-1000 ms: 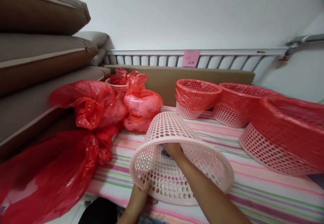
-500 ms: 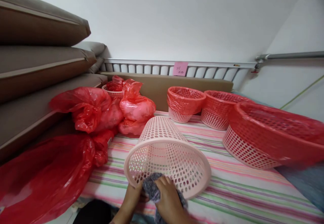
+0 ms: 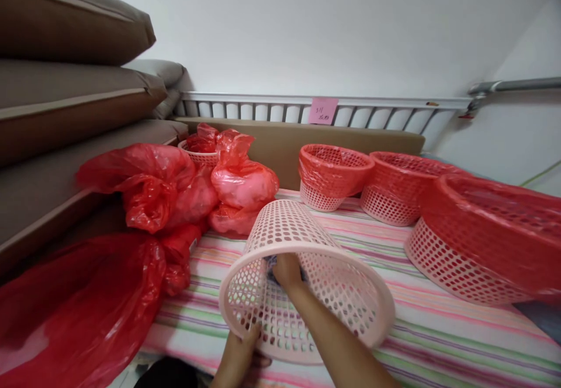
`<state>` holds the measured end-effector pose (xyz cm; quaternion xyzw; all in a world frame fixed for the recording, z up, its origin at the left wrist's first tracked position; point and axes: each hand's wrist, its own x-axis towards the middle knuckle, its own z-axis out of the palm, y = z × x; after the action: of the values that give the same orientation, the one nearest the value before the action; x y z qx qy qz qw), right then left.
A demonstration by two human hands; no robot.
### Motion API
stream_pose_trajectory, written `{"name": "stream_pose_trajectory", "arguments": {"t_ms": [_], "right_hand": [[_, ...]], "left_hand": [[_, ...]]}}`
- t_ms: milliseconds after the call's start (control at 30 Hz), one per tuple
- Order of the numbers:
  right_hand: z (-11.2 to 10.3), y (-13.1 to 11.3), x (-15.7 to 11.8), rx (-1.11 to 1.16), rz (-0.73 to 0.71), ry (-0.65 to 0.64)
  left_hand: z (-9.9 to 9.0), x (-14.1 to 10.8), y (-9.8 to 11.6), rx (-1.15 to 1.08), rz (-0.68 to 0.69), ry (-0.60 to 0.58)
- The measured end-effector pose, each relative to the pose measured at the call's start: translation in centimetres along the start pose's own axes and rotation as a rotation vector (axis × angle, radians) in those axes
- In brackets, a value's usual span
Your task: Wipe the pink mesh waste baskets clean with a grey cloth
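Observation:
A pale pink perforated basket point(image 3: 287, 224) lies on its side on a striped cloth point(image 3: 346, 224), its wide mouth facing me. My left hand point(image 3: 245, 347) grips the lower left of its rim, thumb inside and fingers beneath. Reaching through the mouth, my right hand point(image 3: 288, 271) is closed on a dark grey fuzzy cloth point(image 3: 272, 272) deep inside the basket, against the inner wall. Part of the cloth is hidden behind that hand and the basket's upper rim.
Three baskets lined with red plastic, one of them nearest point(image 3: 464, 259), stand at the right. Red plastic bags point(image 3: 245, 183) fill the left side beside stacked brown cushions point(image 3: 74, 96). A railing point(image 3: 272, 99) with a pink note point(image 3: 323, 111) runs behind.
My right hand has moved from the basket's lower rim deep into it, taking the grey cloth along. My left hand still holds the rim, slightly lower. The view has shifted a little left.

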<state>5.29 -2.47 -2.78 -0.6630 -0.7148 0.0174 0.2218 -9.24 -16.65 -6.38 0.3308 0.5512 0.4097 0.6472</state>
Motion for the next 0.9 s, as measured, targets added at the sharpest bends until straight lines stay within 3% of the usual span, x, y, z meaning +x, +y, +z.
{"name": "stream_pose_trajectory", "arguments": {"t_ms": [100, 233, 400, 533, 700, 767, 833, 900], "right_hand": [[1.0, 0.5, 2.2, -0.008, -0.004, 0.014], [1.1, 0.8, 2.6, -0.007, -0.011, 0.003], [-0.3, 0.2, 1.5, -0.013, -0.02, -0.032], [-1.9, -1.5, -2.6, -0.019, -0.004, -0.097], [-3.7, -3.3, -12.7, 0.104, -0.134, -0.143], [-3.9, -3.5, -15.4, 0.191, -0.166, -0.148], [-4.0, -3.5, -16.2, 0.217, -0.147, -0.166], [-3.9, -3.4, -15.0, 0.178, -0.106, -0.187]], "left_hand": [[0.2, -0.2, 0.2, 0.02, -0.006, 0.02], [-0.6, -0.5, 1.5, 0.037, -0.043, 0.039], [-3.3, 0.1, 3.1, 0.151, 0.18, 0.148], [-3.6, 0.3, 3.0, 0.183, 0.207, 0.163], [-3.1, -0.1, 2.7, 0.177, 0.197, 0.133], [-3.2, -0.1, 2.9, 0.178, 0.188, 0.113], [-3.3, -0.1, 3.1, 0.178, 0.189, 0.106], [-3.4, -0.1, 3.2, 0.176, 0.193, 0.115]]}}
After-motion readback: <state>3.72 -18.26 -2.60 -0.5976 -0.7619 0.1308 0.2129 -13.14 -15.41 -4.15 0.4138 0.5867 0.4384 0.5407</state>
